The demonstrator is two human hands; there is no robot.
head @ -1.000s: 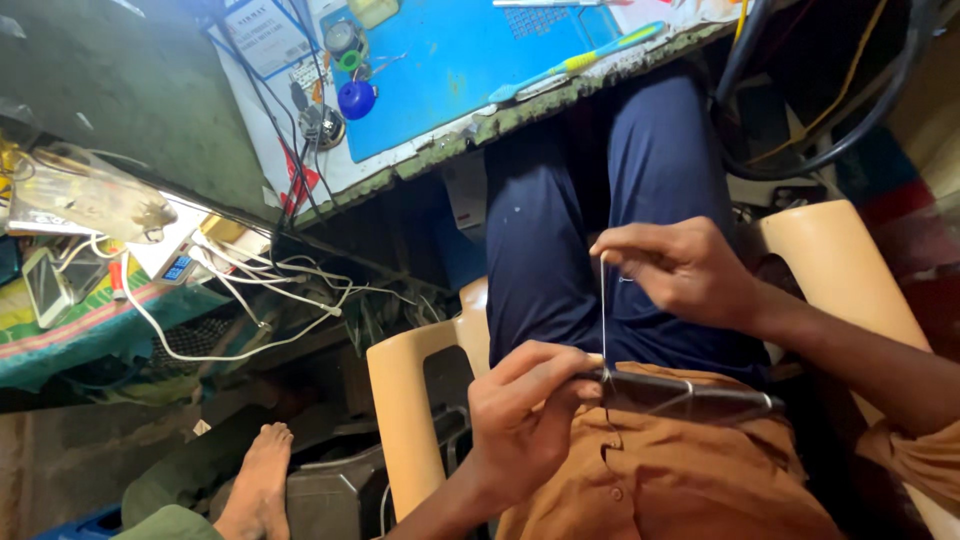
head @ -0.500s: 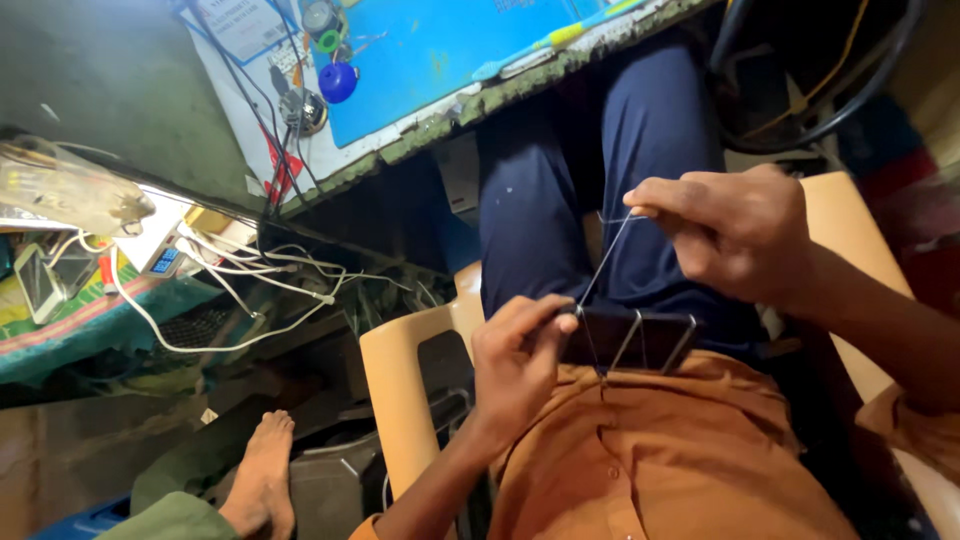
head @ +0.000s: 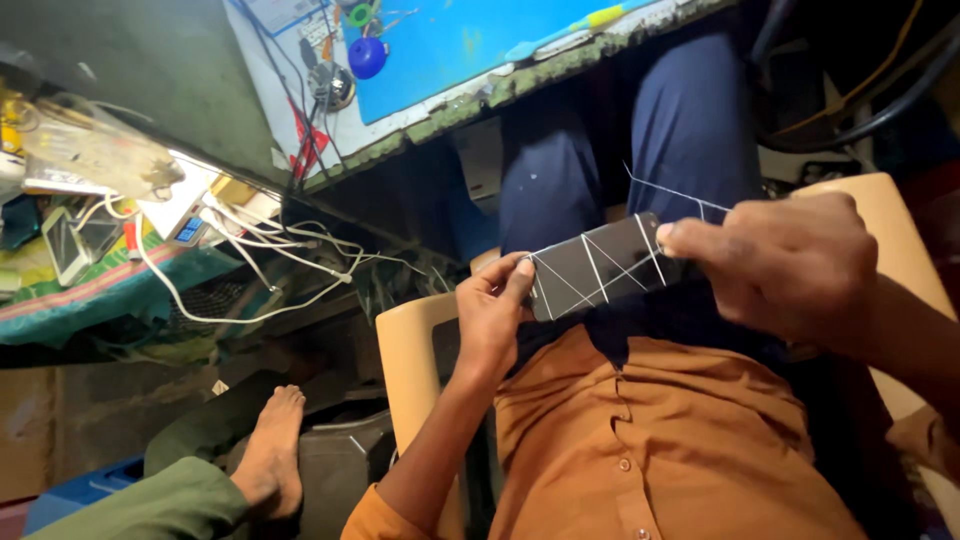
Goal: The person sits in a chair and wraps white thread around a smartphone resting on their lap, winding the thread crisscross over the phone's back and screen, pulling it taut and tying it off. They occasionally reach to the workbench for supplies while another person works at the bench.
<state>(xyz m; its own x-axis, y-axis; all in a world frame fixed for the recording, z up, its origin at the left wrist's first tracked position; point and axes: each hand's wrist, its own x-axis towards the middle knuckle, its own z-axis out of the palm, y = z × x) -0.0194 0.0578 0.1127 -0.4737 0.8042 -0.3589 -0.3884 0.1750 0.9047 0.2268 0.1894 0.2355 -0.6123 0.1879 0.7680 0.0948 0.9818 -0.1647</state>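
Note:
A dark flat phone-sized slab (head: 598, 266) with thin pale thread crossed over it is held above my lap. My left hand (head: 492, 315) pinches its left end with thumb and fingers. My right hand (head: 785, 265) grips its right end, fingers closed, and a strand of the thin thread (head: 670, 190) runs up and left from it. Below are my orange shirt (head: 660, 450) and dark blue trousers (head: 680, 120).
A workbench with a blue mat (head: 470, 45) and small tools lies ahead. White cables (head: 250, 250) and clutter fill the left side. I sit on a tan plastic chair (head: 410, 350). Another person's bare foot (head: 275, 445) rests at lower left.
The slab has been lifted and turned so its wrapped face shows. My right hand moved from holding the thread above it down to its right end. The view shifted.

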